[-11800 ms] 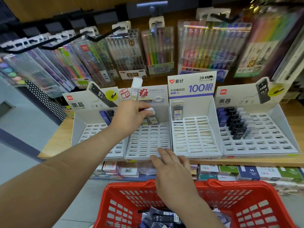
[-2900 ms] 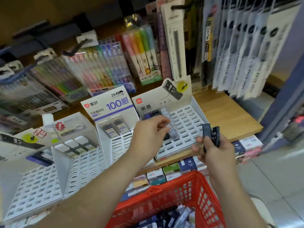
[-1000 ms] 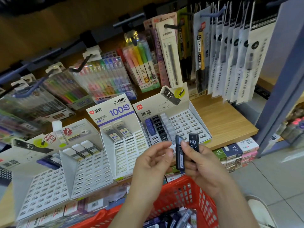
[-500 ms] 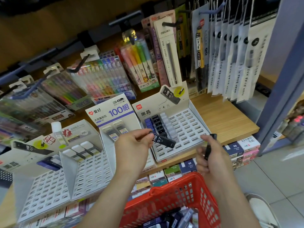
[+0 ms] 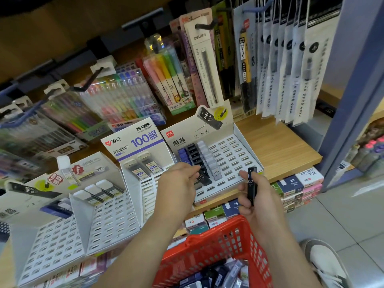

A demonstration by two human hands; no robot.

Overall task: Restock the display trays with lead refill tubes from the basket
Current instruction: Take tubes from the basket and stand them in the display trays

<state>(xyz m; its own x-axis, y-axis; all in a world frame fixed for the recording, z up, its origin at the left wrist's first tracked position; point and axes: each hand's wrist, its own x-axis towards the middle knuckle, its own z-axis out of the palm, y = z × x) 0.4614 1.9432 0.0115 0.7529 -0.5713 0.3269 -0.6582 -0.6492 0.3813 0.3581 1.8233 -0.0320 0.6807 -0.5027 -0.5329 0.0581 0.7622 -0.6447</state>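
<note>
Display tray (image 5: 234,154) at the right end of the row stands on wooden shelf (image 5: 276,146); blue, black and clear rows fill its left part. Left hand (image 5: 178,180) pinches black tube (image 5: 203,178), marked HB 0.7, tilted at the front end of the tray's black row. Right hand (image 5: 256,197) grips second black tube (image 5: 251,185) upright, just in front of the tray's front edge. Red basket (image 5: 220,244) sits below and in front of the tray, holding loose tubes (image 5: 220,273).
</note>
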